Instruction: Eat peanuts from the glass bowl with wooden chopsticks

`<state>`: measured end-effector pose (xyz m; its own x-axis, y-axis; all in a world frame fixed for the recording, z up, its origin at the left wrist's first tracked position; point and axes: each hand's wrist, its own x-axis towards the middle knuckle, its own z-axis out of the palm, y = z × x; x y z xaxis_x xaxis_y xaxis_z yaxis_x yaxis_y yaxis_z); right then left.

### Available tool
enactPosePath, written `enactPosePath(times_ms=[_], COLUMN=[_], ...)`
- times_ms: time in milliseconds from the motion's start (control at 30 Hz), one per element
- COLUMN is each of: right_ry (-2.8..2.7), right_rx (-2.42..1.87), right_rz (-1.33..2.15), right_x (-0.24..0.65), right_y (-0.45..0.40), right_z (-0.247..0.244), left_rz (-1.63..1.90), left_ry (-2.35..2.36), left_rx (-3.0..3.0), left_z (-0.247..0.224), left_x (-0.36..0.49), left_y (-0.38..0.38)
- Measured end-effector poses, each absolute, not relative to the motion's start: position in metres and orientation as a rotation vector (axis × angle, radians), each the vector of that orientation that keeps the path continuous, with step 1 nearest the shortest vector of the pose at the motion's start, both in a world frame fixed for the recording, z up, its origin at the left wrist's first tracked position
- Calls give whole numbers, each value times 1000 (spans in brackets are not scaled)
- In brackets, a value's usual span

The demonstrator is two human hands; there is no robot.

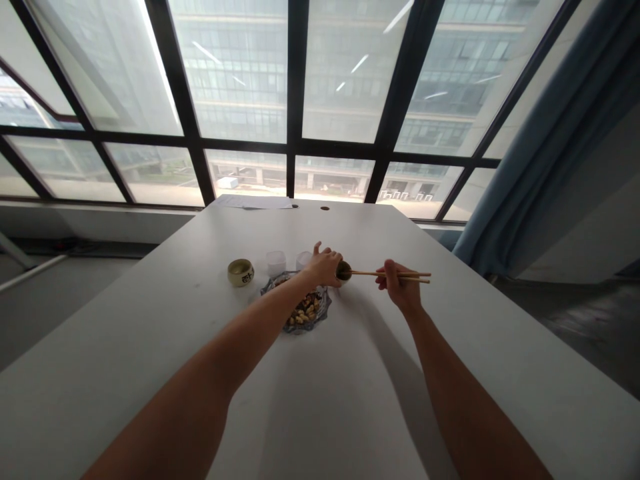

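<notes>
My left hand point(325, 267) reaches over the glass dish and grips a small bowl point(343, 271), which is tilted with its dark mouth towards the right. A pair of wooden chopsticks point(367, 273) is held in my right hand point(397, 283), fingers closed round them. Their tips point left and meet the mouth of the tilted bowl; whether they pinch anything there cannot be made out. Below my left forearm stands a scalloped glass dish point(325, 312) with peanuts or similar nuts point(306, 310) and some darker pieces in it, partly hidden by the arm.
A green bowl point(241, 273) with a black character stands left of the dish. Two clear cups point(275, 263) sit behind the dish, one partly covered by my left hand. Papers point(255, 202) lie at the white table's point(210, 413) far edge, before the windows. A blue curtain point(530, 160) hangs right.
</notes>
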<state>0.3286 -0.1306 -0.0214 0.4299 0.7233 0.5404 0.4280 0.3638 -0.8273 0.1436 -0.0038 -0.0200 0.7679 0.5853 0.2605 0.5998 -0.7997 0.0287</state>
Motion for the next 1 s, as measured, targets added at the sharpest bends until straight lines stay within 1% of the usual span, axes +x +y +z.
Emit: enactPosePath(times_ms=[100, 267, 467, 533, 633, 700, 767, 900, 1000], right_ry=[-1209, -1225, -1257, -1171, -987, -998, -1110, -1329, -1373], right_rx=[-1275, -1288, -1292, -1257, -1157, -1116, -1130, -1231, -1241], right_rz=[252, 227, 224, 193, 185, 287, 449, 815, 978], right_x=[326, 318, 308, 306, 302, 298, 292, 270, 250], right_y=[-131, -133, -135, -136, -140, -144, -145, -143, -138], right_z=[-19, -13, -9, -4, 11, 20, 25, 15, -3], left_rz=[-368, -219, -166, -230, -542, -751, -881, -935, -949], left_ry=[-1056, -1198, -1176, -1150, -1119, -1109, -1149, -1297, -1314], left_rx=[-2915, -2970, -2988, -3005, -2972, -2882, -2771, -2646, -2639], left_z=[-22, -21, -16, -11, -3, -1, -4, -22, -37], left_x=[145, 143, 138, 127, 92, 57, 19, -40, -59], left_y=[0, 4, -2, -7, -16, -22, -26, -32, -36])
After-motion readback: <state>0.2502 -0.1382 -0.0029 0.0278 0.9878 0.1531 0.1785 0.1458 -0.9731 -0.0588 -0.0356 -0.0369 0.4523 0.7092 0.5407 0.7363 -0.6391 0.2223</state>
